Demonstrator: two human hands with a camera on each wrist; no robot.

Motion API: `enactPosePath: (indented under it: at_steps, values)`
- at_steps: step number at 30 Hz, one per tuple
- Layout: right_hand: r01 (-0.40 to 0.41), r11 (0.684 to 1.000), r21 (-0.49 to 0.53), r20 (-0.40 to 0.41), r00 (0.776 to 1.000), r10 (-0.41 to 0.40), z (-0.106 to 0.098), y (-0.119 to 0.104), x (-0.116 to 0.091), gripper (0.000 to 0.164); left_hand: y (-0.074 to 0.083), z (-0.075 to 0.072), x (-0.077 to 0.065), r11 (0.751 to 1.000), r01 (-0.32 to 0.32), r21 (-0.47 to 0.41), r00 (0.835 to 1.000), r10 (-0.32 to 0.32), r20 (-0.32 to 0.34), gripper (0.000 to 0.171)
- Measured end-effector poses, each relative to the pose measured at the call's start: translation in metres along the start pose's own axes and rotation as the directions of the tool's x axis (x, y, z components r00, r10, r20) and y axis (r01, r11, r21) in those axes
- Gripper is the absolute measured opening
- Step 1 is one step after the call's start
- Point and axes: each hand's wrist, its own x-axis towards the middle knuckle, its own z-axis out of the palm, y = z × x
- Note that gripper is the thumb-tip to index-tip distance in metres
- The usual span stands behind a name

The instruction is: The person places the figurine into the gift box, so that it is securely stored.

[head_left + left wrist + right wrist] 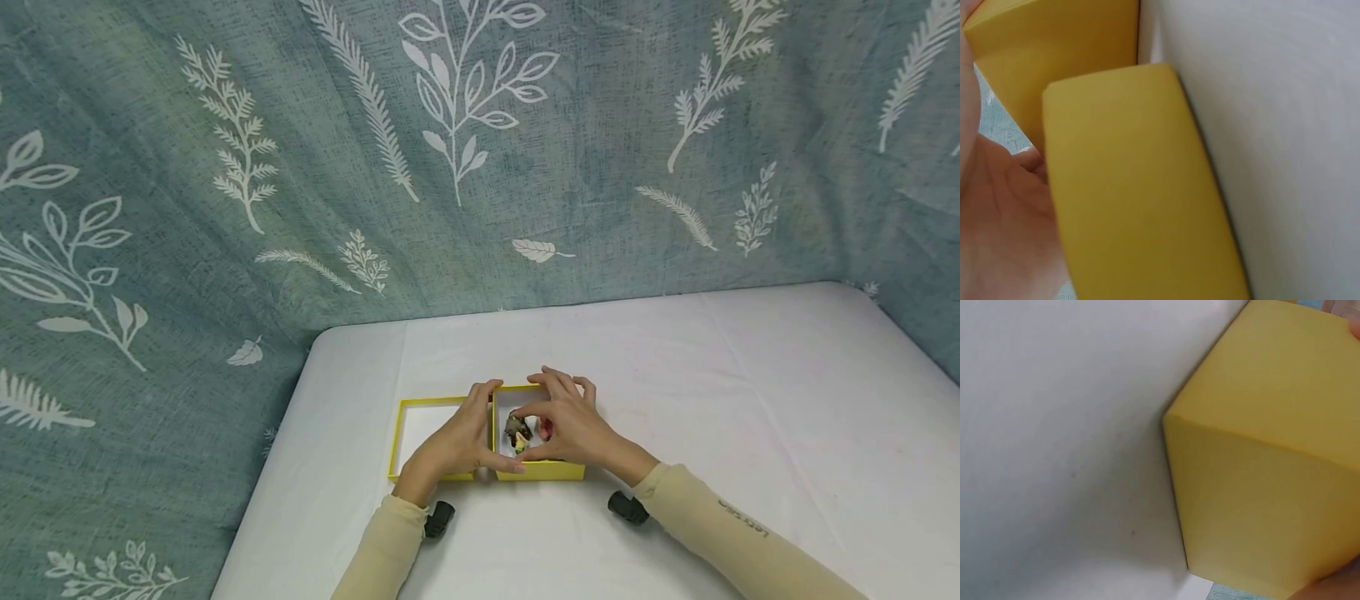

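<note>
In the head view an open yellow box (540, 472) with a white inside stands on the table. Small figurines lie in it: a grey-brown one (514, 427) with a yellow-green part, and a red-pink one (545, 428) partly hidden by the right hand. My left hand (459, 440) grips the box at its left side, fingers at the back edge and thumb at the front. Over the box, my right hand (573, 429) has thumb and index finger around the grey-brown figurine; its other fingers reach towards the back edge. Both wrist views show mostly yellow cardboard walls.
A shallow yellow-rimmed lid (393, 442) with a white inside lies directly left of the box, partly under the left hand. White cloth covers the table (720, 400). A blue-green leaf-patterned curtain (600, 167) hangs behind it.
</note>
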Motion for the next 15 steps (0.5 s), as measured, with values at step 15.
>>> enactPosePath:
  at_steps: [15]
  values:
    - [-0.011, 0.998, 0.054, -0.022, 1.000, 0.012, 0.0005, 0.0013, 0.0008, 0.052, -0.0011, 0.0001, 0.0010, 1.000, 0.016, -0.016, 1.000, -0.015, 0.005, 0.123]
